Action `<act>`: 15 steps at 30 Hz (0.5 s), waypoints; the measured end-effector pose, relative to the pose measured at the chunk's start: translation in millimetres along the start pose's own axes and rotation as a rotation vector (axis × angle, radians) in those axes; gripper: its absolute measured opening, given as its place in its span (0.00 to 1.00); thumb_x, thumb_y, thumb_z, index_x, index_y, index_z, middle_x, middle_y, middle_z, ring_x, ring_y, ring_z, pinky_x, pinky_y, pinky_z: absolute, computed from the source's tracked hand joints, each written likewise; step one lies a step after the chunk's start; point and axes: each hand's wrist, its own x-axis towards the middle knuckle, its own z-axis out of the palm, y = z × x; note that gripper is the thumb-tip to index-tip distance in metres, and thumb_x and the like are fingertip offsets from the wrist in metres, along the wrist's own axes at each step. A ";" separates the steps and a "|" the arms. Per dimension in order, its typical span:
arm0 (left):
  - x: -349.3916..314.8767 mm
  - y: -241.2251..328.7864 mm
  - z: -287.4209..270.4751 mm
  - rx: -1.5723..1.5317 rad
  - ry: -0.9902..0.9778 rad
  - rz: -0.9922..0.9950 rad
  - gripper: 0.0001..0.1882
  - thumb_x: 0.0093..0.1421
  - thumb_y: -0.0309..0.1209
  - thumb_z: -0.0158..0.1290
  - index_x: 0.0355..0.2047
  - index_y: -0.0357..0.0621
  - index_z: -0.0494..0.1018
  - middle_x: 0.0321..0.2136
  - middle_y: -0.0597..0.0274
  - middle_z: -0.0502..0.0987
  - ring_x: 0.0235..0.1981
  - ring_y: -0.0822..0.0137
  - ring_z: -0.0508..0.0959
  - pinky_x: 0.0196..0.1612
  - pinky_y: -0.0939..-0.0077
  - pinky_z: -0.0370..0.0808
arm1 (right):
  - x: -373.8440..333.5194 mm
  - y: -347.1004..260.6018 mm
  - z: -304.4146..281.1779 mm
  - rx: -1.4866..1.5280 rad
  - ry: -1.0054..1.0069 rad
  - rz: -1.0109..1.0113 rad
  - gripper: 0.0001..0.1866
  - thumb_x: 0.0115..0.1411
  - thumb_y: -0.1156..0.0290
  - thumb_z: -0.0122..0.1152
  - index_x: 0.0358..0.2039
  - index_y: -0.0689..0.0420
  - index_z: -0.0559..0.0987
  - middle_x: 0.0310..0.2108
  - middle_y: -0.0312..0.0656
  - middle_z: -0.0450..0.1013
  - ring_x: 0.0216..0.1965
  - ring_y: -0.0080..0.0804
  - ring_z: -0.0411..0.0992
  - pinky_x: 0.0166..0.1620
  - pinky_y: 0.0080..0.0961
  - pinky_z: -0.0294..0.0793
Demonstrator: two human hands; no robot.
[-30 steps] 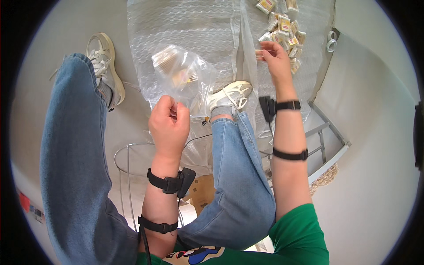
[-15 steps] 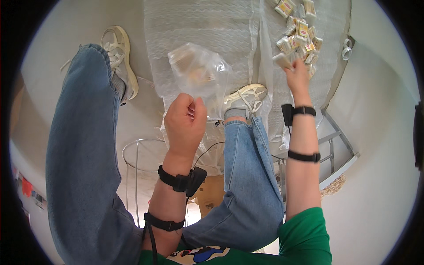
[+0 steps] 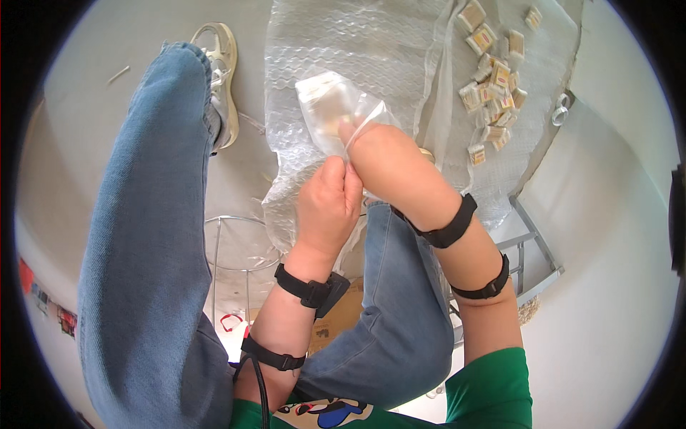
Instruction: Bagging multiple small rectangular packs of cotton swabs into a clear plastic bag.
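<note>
A clear plastic bag [image 3: 312, 91] with packs of cotton swabs [image 3: 330, 104] inside hangs in front of me. My left hand [image 3: 330, 200] is closed around the bag's near edge, its thumb on top. My right hand [image 3: 373, 149] reaches into the mouth of the bag, bent over toward the left. Its fingers are partly hidden by the film and blurred, and appear closed on a pack of cotton swabs at the fingertips. Several loose packs of cotton swabs [image 3: 502, 101] lie in a heap to the far right.
Bubble wrap sheeting [image 3: 386, 43] covers the floor beneath the bag and packs. White rolls [image 3: 561, 111] lie beyond its right edge. Near my right elbow is a grey metal frame [image 3: 536, 243]; a wire stand [image 3: 232, 218] stands left of my left forearm. My jeans-clad legs flank the work.
My right hand has left the heap with a pack of cotton swabs and moved left into the bag's mouth. My left hand still grips the bag, slightly further right in the picture.
</note>
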 end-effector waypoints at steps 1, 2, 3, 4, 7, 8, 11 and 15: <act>1.6 3.7 -1.0 0.017 0.007 0.017 0.09 0.61 0.27 0.49 0.24 0.41 0.62 0.16 0.51 0.67 0.18 0.48 0.70 0.21 0.58 0.66 | 5.0 6.7 3.1 0.105 0.164 -0.083 0.20 0.48 0.79 0.55 0.44 0.58 0.72 0.34 0.58 0.69 0.34 0.52 0.73 0.33 0.41 0.73; 3.6 4.6 -1.9 0.014 0.010 0.009 0.09 0.61 0.27 0.49 0.24 0.41 0.62 0.16 0.51 0.67 0.18 0.48 0.70 0.21 0.58 0.66 | 10.6 13.6 7.0 0.213 0.329 -0.166 0.20 0.49 0.79 0.54 0.45 0.57 0.72 0.35 0.58 0.69 0.34 0.53 0.73 0.33 0.42 0.74; 6.0 5.3 -4.2 0.015 -0.029 -0.011 0.10 0.61 0.27 0.49 0.24 0.41 0.62 0.17 0.51 0.68 0.19 0.48 0.70 0.21 0.58 0.66 | 18.8 17.1 11.7 0.210 0.322 -0.165 0.20 0.49 0.79 0.54 0.45 0.57 0.72 0.35 0.58 0.69 0.34 0.53 0.73 0.33 0.42 0.74; 6.8 4.7 -2.4 0.008 -0.072 -0.026 0.10 0.61 0.28 0.49 0.24 0.41 0.62 0.17 0.51 0.68 0.19 0.48 0.71 0.21 0.58 0.67 | 29.8 20.1 20.2 0.124 0.392 -0.068 0.18 0.49 0.79 0.55 0.43 0.58 0.71 0.35 0.57 0.69 0.33 0.53 0.74 0.32 0.40 0.75; -0.5 5.3 2.6 -0.028 -0.056 -0.003 0.09 0.60 0.27 0.50 0.24 0.41 0.63 0.17 0.51 0.68 0.19 0.48 0.71 0.21 0.59 0.68 | 55.9 18.2 42.0 0.059 0.513 0.025 0.14 0.52 0.77 0.53 0.41 0.57 0.70 0.37 0.55 0.68 0.32 0.55 0.74 0.32 0.40 0.75; 0.5 3.7 3.3 -0.030 -0.055 0.002 0.09 0.60 0.27 0.50 0.24 0.41 0.63 0.17 0.51 0.68 0.19 0.48 0.71 0.21 0.59 0.68 | 59.8 19.0 47.2 0.075 0.555 0.025 0.11 0.55 0.76 0.50 0.41 0.57 0.69 0.39 0.54 0.67 0.33 0.57 0.73 0.33 0.42 0.75; 1.2 2.1 3.8 0.021 -0.025 0.030 0.11 0.61 0.26 0.49 0.23 0.40 0.62 0.14 0.56 0.68 0.16 0.58 0.71 0.21 0.68 0.67 | 57.0 19.6 56.3 0.159 0.755 0.019 0.10 0.59 0.69 0.48 0.40 0.57 0.69 0.40 0.53 0.68 0.34 0.58 0.72 0.35 0.44 0.74; 5.3 13.1 -7.1 -0.024 0.048 -0.048 0.09 0.59 0.25 0.51 0.24 0.39 0.63 0.17 0.55 0.69 0.17 0.58 0.71 0.22 0.68 0.67 | 40.9 5.1 43.1 0.209 0.470 0.206 0.12 0.59 0.67 0.49 0.41 0.58 0.71 0.40 0.52 0.70 0.37 0.55 0.72 0.38 0.42 0.74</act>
